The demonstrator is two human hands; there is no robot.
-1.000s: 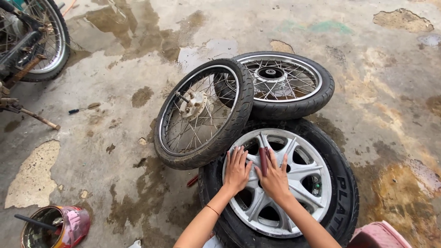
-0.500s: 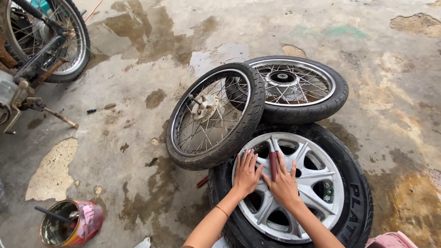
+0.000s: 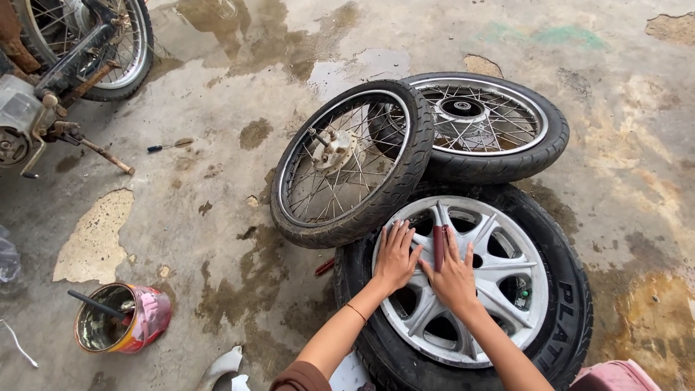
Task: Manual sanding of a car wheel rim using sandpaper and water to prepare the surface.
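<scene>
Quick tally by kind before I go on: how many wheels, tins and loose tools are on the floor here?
Car wheel with silver alloy rim, under both hands (left hand, right hand): 1
Loose spoked motorcycle wheels: 2, one leaning, one lying flat
Spoked wheel on the motorcycle: 1
Red tin with a stick in it: 1
Screwdriver: 1
Total: 6

Wet stained concrete floor [image 3: 217, 94] under car wheel [image 3: 557, 289], pink can [image 3: 127, 318], screwdriver [image 3: 170, 145].

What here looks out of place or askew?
One spoked wheel stands tilted, propped on the car wheel under both hands, left hand and right hand. A red can lies tipped on the wet, patchy concrete floor.
</scene>
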